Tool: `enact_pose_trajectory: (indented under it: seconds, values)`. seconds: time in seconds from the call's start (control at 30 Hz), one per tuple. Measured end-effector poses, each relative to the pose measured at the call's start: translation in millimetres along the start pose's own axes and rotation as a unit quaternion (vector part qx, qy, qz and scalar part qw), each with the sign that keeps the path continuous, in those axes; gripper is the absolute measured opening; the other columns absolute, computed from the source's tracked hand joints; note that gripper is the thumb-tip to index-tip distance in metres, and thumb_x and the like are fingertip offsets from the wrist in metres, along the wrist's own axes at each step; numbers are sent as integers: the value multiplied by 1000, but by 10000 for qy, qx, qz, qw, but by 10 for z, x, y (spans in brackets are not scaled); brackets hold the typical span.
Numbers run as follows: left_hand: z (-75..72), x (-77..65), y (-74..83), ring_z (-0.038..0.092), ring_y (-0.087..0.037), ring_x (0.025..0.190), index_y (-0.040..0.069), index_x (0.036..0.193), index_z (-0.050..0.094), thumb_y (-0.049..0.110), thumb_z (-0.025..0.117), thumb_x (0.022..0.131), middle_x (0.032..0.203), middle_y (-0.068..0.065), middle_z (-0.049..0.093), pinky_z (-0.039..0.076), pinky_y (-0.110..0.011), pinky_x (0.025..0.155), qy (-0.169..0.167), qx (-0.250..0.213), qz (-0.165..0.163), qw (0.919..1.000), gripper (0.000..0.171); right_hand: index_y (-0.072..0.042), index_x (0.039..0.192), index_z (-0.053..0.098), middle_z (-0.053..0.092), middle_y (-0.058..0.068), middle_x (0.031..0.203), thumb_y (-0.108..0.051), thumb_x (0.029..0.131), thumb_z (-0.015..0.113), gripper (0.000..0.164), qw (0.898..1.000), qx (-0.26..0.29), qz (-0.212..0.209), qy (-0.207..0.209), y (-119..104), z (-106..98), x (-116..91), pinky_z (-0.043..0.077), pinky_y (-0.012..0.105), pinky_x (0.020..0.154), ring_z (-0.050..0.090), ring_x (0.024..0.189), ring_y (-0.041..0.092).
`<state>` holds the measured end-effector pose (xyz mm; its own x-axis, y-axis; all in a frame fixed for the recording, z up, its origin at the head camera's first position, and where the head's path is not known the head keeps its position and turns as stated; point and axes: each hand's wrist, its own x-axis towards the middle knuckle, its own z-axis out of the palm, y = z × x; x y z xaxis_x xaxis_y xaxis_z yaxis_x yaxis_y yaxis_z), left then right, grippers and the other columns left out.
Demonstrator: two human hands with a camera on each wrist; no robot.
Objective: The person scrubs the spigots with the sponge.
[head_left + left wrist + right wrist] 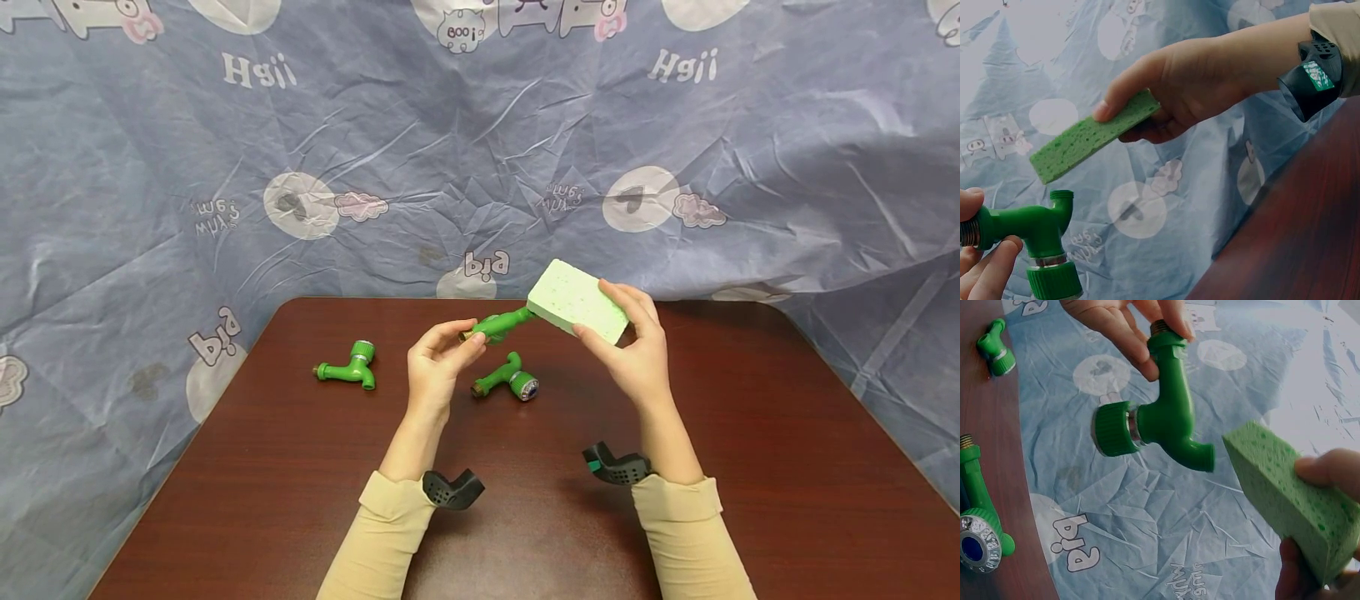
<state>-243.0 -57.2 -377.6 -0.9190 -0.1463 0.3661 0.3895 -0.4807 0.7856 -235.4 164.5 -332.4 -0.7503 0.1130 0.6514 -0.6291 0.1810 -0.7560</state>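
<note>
My left hand (435, 362) pinches a green faucet (1172, 403) by its threaded inlet end, lifted above the table. In the right wrist view its ribbed knob points left and its spout points down to the right. My right hand (637, 346) grips a light green sponge (577, 300) by one end, thumb on one broad face and fingers on the other. The sponge's free end is close to the spout, with a narrow gap showing in both wrist views. Below the held faucet, a second green faucet (504, 379) lies on the table, its knob facing the head camera.
A third green faucet (348, 367) lies on the table's left part. The dark red-brown wooden table (750, 433) meets a wrinkled blue-grey printed cloth (420, 167) behind it. Black bands with camera mounts (453, 490) sit on both wrists over beige sleeves.
</note>
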Motion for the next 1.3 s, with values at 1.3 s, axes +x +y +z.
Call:
enact_pose_trajectory:
  seconds: [1.3]
  values:
    - [-15,-7,14,68,-15,75,-7,101,66,-9,67,80,88,-6,69,56,-42,76,-279,67,-523,9982,22,8,123,56,48,23,122,13,69,75,57,9877,-435,-401,-1445,-111,134,-76,41,16,79,46,109,13]
